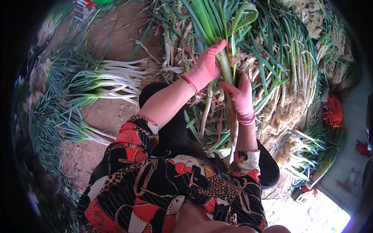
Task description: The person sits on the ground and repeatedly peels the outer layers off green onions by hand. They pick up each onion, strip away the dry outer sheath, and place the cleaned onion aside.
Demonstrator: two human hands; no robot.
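A thick green onion [224,65] stands upright in front of me, its long green leaves [208,20] fanning out at the top. My left hand [208,62], in a pink glove, is wrapped around it just below the leaves. Lower down, my right hand [241,94], also in a pink glove, has thumb and fingers at the brownish stalk [231,119]. Part of its fingers is hidden behind the stalk. The stalk's pale lower end reaches down to my lap. Loose leaves and dry husks [204,99] lie beneath both hands.
Cleaned white-stemmed green onions [119,78] lie in bunches on the dirt floor [110,32] to the left. A large heap of unpeeled onions with matted roots [287,107] rises at the right. Beyond it are red twine [333,112] and a tied onion bundle [326,169].
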